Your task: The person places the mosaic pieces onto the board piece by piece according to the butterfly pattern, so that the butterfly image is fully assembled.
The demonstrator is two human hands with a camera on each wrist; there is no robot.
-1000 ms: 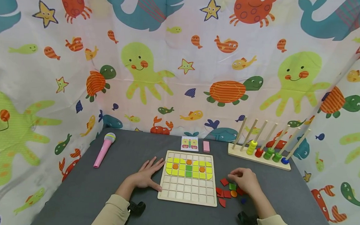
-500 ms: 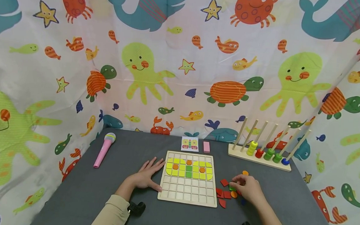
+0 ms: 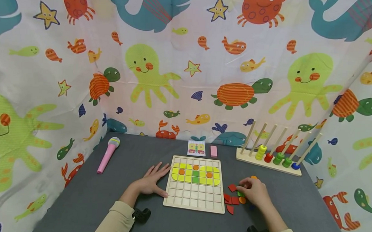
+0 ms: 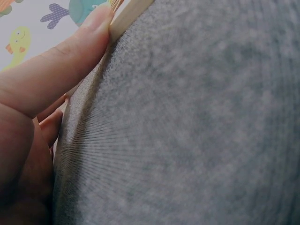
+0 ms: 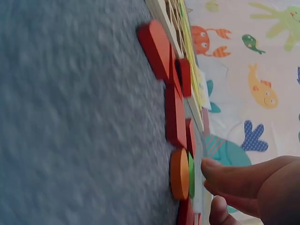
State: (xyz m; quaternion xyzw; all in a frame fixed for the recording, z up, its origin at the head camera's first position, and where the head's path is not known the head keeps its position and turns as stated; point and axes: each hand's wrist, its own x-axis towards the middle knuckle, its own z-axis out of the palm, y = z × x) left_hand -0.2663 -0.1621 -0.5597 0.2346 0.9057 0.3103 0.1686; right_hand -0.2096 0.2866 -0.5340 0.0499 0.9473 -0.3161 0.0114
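My left hand [image 3: 150,180] lies with spread fingers at the left edge of a wooden grid board [image 3: 186,202]. In the left wrist view its thumb [image 4: 93,33] presses against the board's side. Yellow, orange and green tiles fill part of the board's upper half. My right hand [image 3: 255,191] is over the loose pieces right of the board, fingers bent and nothing visible between them. Its fingertips are close above a green tile [image 3: 240,194], partly hidden. Around it are several red pieces [image 3: 235,200], an orange disc [image 5: 179,173] and another orange disc [image 3: 254,177] behind the hand.
A picture card [image 3: 196,148] and a pink block [image 3: 214,151] lie behind the board. At the back right stands a wooden peg rack [image 3: 269,162] with coloured rings. A pink toy microphone [image 3: 107,156] is at the left. A patterned cloth surrounds the grey table.
My right hand has shifted slightly right and down, its fingertips now overlapping the green tile. An orange disc has come into view behind it. My left hand has stayed at the board's edge.
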